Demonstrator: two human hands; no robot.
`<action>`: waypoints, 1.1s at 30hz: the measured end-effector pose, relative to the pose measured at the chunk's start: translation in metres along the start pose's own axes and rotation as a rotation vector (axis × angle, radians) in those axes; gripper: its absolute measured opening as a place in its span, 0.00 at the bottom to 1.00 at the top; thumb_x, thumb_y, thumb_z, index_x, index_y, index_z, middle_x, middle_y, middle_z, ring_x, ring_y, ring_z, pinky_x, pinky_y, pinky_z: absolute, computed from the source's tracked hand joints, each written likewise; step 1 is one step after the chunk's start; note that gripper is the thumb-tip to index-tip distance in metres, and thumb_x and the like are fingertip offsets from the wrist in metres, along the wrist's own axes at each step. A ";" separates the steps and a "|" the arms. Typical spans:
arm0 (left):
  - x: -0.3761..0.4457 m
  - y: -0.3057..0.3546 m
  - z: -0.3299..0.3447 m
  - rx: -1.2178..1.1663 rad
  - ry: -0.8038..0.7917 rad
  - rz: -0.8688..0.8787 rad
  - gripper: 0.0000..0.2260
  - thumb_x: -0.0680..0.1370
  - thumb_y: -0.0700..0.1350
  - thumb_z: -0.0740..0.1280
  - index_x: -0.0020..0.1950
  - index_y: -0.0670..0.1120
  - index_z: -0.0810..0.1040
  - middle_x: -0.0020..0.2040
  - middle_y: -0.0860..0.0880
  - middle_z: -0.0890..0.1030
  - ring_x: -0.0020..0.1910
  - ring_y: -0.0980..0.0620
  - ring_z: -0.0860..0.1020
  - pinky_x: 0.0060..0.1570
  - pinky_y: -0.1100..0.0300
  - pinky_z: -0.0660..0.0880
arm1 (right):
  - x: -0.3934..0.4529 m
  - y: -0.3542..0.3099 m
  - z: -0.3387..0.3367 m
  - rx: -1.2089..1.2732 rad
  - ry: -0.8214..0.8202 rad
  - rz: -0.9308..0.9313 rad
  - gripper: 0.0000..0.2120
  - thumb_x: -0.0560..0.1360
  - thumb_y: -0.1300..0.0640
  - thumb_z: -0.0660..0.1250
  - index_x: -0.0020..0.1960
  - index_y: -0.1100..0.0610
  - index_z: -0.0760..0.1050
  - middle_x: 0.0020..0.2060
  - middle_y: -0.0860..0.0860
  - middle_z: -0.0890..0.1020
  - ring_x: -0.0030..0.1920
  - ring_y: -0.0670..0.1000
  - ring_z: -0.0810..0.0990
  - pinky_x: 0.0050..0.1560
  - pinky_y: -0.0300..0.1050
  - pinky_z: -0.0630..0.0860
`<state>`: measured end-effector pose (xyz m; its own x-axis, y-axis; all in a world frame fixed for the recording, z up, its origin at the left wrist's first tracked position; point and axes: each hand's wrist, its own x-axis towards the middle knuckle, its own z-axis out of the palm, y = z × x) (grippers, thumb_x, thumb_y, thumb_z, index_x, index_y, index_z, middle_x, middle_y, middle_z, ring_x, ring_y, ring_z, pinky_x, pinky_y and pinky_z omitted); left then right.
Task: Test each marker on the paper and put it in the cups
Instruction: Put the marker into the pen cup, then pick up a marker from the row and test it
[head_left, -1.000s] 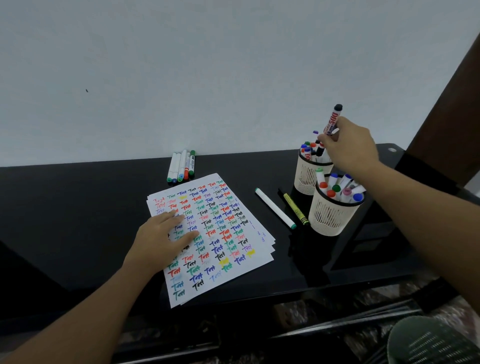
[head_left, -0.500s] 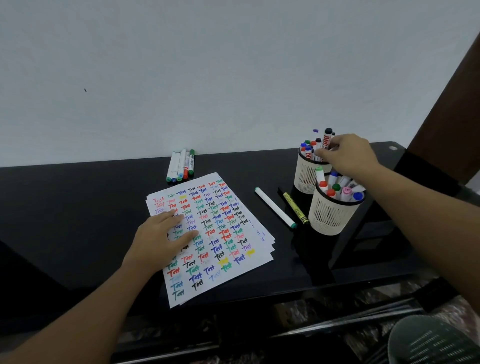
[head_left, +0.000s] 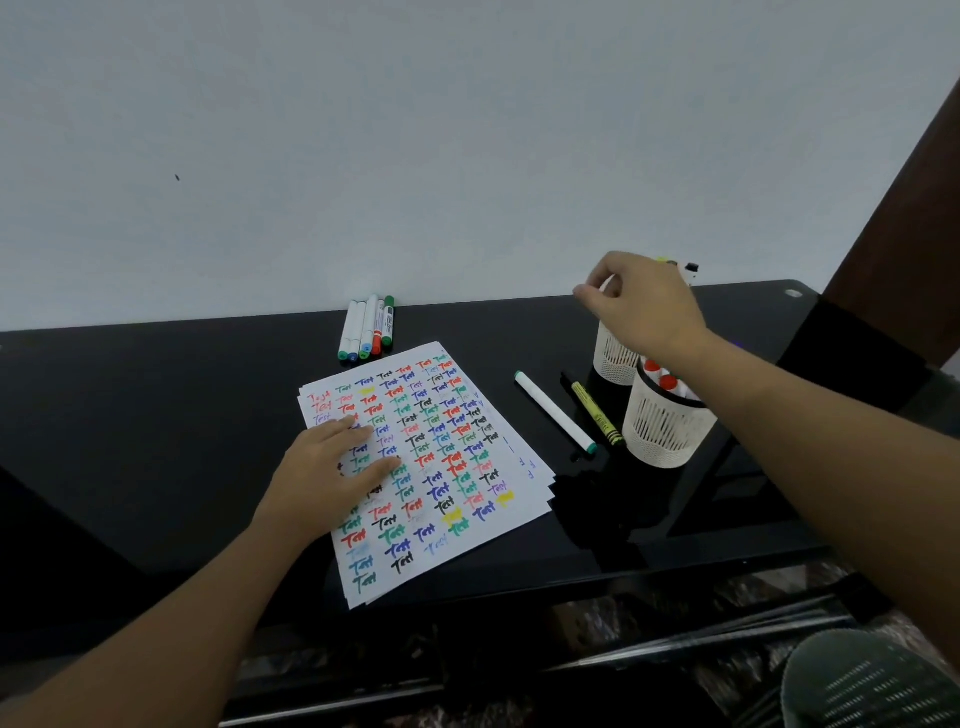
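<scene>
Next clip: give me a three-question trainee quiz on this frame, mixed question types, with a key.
1. True or false: the left hand lies flat on the paper.
2. How many markers lie in the group by the wall?
3. Which lies closer to the near cup: A) the white marker, B) the yellow marker?

Key
1. True.
2. Five.
3. B. The right hand is above the far cup.

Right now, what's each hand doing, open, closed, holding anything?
Left hand: open, flat on the paper, holding nothing.
Right hand: above the far cup, fingers curled; whether it grips anything cannot be told.
</scene>
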<state>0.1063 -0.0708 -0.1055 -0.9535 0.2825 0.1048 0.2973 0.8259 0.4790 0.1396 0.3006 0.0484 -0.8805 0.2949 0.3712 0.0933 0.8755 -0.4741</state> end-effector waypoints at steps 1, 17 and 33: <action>0.000 0.000 -0.001 -0.010 -0.004 -0.002 0.38 0.71 0.74 0.64 0.75 0.55 0.73 0.77 0.55 0.68 0.77 0.53 0.62 0.75 0.47 0.62 | -0.001 -0.008 0.005 -0.019 -0.021 -0.035 0.08 0.80 0.43 0.67 0.49 0.47 0.78 0.36 0.42 0.81 0.43 0.47 0.80 0.45 0.48 0.78; 0.034 -0.020 -0.015 0.020 0.003 -0.013 0.29 0.74 0.69 0.67 0.72 0.58 0.75 0.71 0.55 0.69 0.71 0.51 0.61 0.72 0.48 0.62 | 0.011 -0.079 0.162 -0.136 -0.548 -0.256 0.17 0.85 0.48 0.62 0.73 0.42 0.73 0.65 0.49 0.79 0.59 0.51 0.79 0.59 0.51 0.79; 0.043 -0.032 -0.003 -0.022 0.085 0.024 0.25 0.75 0.69 0.66 0.69 0.61 0.77 0.70 0.57 0.69 0.70 0.54 0.62 0.73 0.47 0.59 | 0.087 -0.112 0.256 -0.271 -0.495 -0.344 0.20 0.83 0.57 0.61 0.73 0.43 0.69 0.60 0.55 0.75 0.59 0.57 0.75 0.58 0.57 0.77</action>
<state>0.0552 -0.0867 -0.1136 -0.9471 0.2590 0.1896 0.3200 0.8080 0.4947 -0.0663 0.1302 -0.0703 -0.9846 -0.1733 0.0245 -0.1751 0.9727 -0.1523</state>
